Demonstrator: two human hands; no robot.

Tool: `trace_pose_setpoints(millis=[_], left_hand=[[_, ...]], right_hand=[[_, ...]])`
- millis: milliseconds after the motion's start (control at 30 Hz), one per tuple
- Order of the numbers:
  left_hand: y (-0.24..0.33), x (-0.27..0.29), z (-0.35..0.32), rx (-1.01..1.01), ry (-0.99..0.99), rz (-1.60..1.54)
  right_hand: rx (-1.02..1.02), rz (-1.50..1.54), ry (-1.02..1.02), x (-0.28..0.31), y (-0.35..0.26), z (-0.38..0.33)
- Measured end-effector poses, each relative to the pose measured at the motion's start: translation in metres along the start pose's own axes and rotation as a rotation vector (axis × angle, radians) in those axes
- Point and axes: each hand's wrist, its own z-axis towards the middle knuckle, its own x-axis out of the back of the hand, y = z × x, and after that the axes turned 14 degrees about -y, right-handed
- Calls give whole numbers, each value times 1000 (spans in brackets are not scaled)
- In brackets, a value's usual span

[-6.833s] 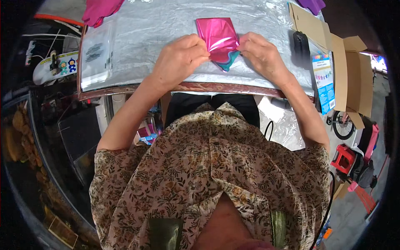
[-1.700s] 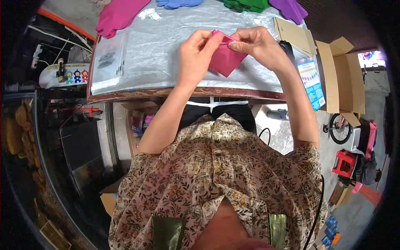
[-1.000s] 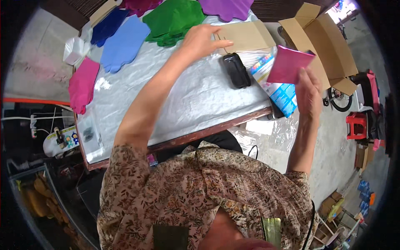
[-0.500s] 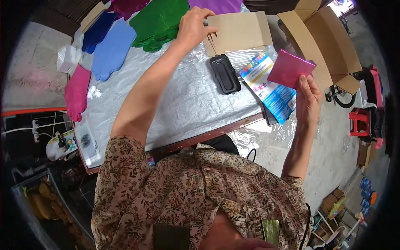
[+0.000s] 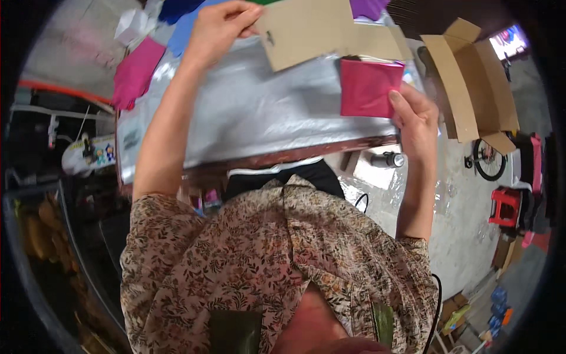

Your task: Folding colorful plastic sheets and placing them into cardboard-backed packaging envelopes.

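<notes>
Now left hand (image 5: pixel 219 30) closed on edge of brown cardboard sheet (image 5: pixel 309 29), pinching it between thumb and fingers, sheet lifted over silver-covered table (image 5: pixel 253 112). Right hand (image 5: pixel 415 118) grips folded pink packet (image 5: pixel 368 87) by its lower right corner, thumb on top. Packet just below cardboard sheet. Open cardboard box (image 5: pixel 466 82) just right of right hand. Pink cloth piece (image 5: pixel 135 71) lies left of left forearm.

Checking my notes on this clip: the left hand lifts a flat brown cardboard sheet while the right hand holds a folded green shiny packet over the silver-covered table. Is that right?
Not quite: the colour is wrong. In the head view the right hand holds a folded pink shiny packet, not a green one. The rest stands: the left hand lifts a flat brown cardboard sheet over the silver-covered table.
</notes>
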Motion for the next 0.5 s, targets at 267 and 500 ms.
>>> trace_pose_setpoints(millis=[267, 500], left_hand=[[-69, 55, -129, 398, 15, 77], [-93, 30, -123, 146, 72, 867]], right_hand=[[-165, -41, -454, -141, 21, 74], [-318, -371, -412, -169, 60, 111]])
